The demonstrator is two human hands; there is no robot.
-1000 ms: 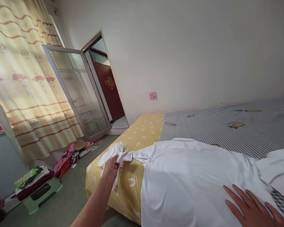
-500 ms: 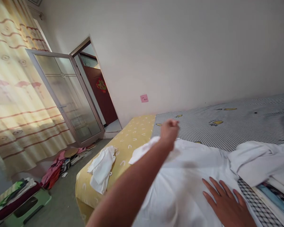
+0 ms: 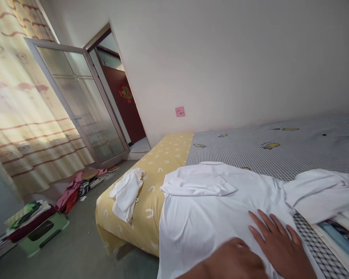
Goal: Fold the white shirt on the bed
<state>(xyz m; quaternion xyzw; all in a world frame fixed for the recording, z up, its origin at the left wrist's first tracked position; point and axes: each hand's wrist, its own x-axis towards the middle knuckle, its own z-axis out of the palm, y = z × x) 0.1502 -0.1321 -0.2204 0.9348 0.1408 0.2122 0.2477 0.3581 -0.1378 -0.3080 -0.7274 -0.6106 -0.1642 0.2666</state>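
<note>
A white shirt (image 3: pixel 209 209) lies spread on the bed, with one sleeve (image 3: pixel 197 186) folded across its upper part. My right hand (image 3: pixel 279 244) rests flat on the shirt's lower right, fingers stretched and apart. My left hand (image 3: pixel 235 257) sits low on the shirt just left of the right hand. Only its back shows and its fingers are hidden. A small crumpled white cloth (image 3: pixel 126 193) lies apart on the yellow sheet (image 3: pixel 165 155) near the bed's corner.
A checkered sheet (image 3: pixel 279 155) covers the far part of the bed. Another white garment (image 3: pixel 322 192) and folded clothes (image 3: pixel 337 232) lie at the right. An open glass door (image 3: pixel 81 100), a curtain, floor clutter (image 3: pixel 75 190) and a green stool (image 3: pixel 37 234) stand at the left.
My left hand let go of the small white cloth, swept the sleeve over the shirt, then drew back beside my right hand. The right hand stayed flat on the shirt.
</note>
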